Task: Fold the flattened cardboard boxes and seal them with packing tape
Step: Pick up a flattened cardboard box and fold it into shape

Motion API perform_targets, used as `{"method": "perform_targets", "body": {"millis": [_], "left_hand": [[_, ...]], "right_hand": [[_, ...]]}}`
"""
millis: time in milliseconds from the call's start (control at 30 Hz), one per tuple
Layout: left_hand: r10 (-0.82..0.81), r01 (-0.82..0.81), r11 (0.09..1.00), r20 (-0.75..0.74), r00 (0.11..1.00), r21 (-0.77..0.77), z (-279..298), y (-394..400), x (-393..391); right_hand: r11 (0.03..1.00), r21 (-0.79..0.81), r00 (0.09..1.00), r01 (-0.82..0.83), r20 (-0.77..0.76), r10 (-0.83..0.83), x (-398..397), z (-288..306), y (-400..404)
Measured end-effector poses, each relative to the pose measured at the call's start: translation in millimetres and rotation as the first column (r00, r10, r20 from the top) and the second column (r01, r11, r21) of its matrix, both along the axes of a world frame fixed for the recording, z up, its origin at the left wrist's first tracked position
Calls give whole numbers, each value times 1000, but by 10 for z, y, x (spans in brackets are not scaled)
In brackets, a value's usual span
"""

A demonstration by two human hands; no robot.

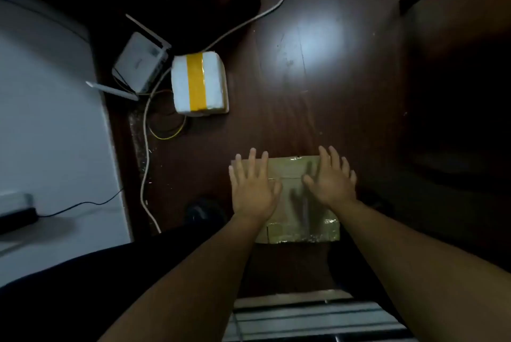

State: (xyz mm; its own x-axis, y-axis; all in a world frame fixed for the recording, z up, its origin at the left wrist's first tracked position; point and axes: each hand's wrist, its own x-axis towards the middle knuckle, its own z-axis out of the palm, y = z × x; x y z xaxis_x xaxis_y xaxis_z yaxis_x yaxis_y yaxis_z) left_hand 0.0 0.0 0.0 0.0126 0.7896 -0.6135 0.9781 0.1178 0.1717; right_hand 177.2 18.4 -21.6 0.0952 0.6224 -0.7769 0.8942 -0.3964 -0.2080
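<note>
Two bare forearms entering from 6 o'clock over a dark wooden table [318,70], glare patch toward 12 o'clock. Flat against the table near centre, slightly toward 6 o'clock: brown cardboard box [297,203], glossy tape shining along its near edge and far edge. Spread on top of it, left hand [253,189] at its 9 o'clock side, fingers straight and splayed, palm down, outer fingers reaching past the box edge. Likewise flat and unclenched, right hand [331,181] at its 3 o'clock side, fingers pointing to 12 o'clock, gripping nothing. Well apart at 10 o'clock: white box [199,84] banded with one yellow tape strip [195,83], standing on the table. Just beside that, further toward 9 o'clock: white router [139,63] with two antennas. Trailing from 12 o'clock past the white box down toward 7 o'clock: white cable [145,153]. Looped near it, thin yellow wire [168,135].
</note>
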Motion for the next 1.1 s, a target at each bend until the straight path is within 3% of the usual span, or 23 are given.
{"method": "perform_targets", "body": {"millis": [133,200,333,467,600,833,967,1100], "left_hand": [[16,-23,992,-56,998,-126,-481,-81,-96],[-41,35,992,-50,998,-125,-671,-53,-84],[-103,86,973,-73,992,-213,-941,128,-56],[-98,77,947,-52,994,-313,-1021,253,-37],[-81,67,955,-37,996,-290,-848,315,-1],[-90,97,974,44,995,-207,274,595,57],[-122,143,966,110,986,-214,1116,761,52],[-91,122,974,168,982,-190,2076,801,39]], "right_hand": [[987,-109,993,121,32,-118,17,-411,-140],[957,-106,963,269,55,-265,26,-589,-150],[809,-127,819,573,59,-571,56,-870,-114],[708,-132,717,694,34,-696,60,-1001,-33],[636,-104,638,764,-23,-770,61,-811,7],[699,7,685,715,-202,-700,79,353,64],[836,138,830,531,-281,-481,97,1319,173],[930,295,955,219,-260,-142,176,2415,374]]}}
